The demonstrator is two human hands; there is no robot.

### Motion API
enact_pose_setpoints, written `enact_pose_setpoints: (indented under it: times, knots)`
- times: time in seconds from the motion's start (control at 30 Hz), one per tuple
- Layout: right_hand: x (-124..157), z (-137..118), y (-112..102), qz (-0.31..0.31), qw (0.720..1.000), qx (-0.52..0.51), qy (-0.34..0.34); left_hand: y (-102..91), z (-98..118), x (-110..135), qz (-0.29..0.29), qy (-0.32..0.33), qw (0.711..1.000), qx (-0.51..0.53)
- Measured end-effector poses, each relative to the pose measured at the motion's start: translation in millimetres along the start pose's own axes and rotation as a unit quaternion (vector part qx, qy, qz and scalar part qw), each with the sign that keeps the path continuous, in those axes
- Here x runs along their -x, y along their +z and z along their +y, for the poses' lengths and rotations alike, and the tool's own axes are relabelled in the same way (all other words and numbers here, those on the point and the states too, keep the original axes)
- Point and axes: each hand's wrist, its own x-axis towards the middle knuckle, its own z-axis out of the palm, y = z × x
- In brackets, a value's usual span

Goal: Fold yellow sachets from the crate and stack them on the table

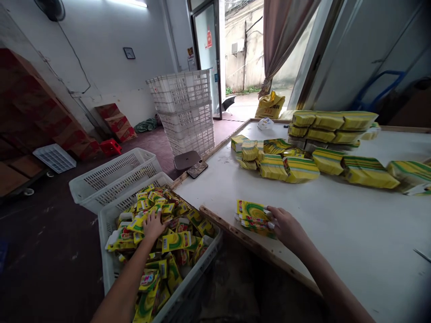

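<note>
My left hand (155, 226) reaches into a white plastic crate (107, 260) piled with loose yellow-and-green packets (177, 241). Its fingers are apart and lie over the packets near the top of the heap. On the white table, my right hand (288, 229) has its fingertips closed at the right edge of a small stack of packets (254, 215). White coverings show on some of those fingertips. The stack lies flat near the wooden table edge, its layers slightly uneven.
Bundled packets (272, 168) form a row across the table, with a taller stack of bundles (333, 128) behind. A phone (197, 168) lies at the table's left corner, beside a brown stool (186, 159). Empty crates (114, 175) and stacked crates (186, 112) stand left.
</note>
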Motion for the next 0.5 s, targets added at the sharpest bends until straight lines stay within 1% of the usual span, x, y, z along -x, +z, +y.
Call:
enact_pose_setpoints:
  times: [0.07, 0.1, 0.17, 0.23, 0.3, 0.33, 0.37, 0.43, 0.5]
  knots:
    - [-1.5, -1.4, -0.3, 0.008, 1.000, 0.006, 0.006, 2.3, 0.1, 2.3, -0.024, 0.016, 0.999, 0.017]
    - [-2.0, -1.9, -0.4, 0.012, 1.000, 0.006, 0.009, 4.9, 3.4, 8.4, -0.039, 0.035, 0.998, 0.029]
    - [-2.0, -2.7, -1.1, 0.019, 1.000, -0.002, 0.015, 10.1, 12.8, 29.5, -0.063, 0.073, 0.994, 0.057]
    - [-1.1, -2.9, -2.2, 0.019, 0.999, -0.013, 0.024, 11.7, 21.5, 60.0, -0.057, 0.090, 0.991, 0.082]
    - [-0.2, -2.8, -3.3, 0.008, 0.999, -0.021, 0.031, 8.8, 27.0, 97.4, -0.037, 0.094, 0.990, 0.101]
    - [0.1, -2.7, -3.7, 0.004, 0.999, -0.024, 0.031, 6.4, 28.7, 117.5, -0.036, 0.100, 0.988, 0.111]
    - [0.2, -2.6, -3.9, 0.002, 0.999, -0.026, 0.030, 4.2, 30.0, 137.4, -0.048, 0.114, 0.985, 0.121]
    - [-0.2, -2.6, -4.0, 0.006, 0.999, -0.030, 0.028, 2.1, 32.7, 173.1, -0.100, 0.149, 0.974, 0.136]
    - [-1.0, -2.9, -3.9, 0.007, 0.999, -0.030, 0.029, 4.7, 36.3, 197.0, -0.143, 0.154, 0.969, 0.131]
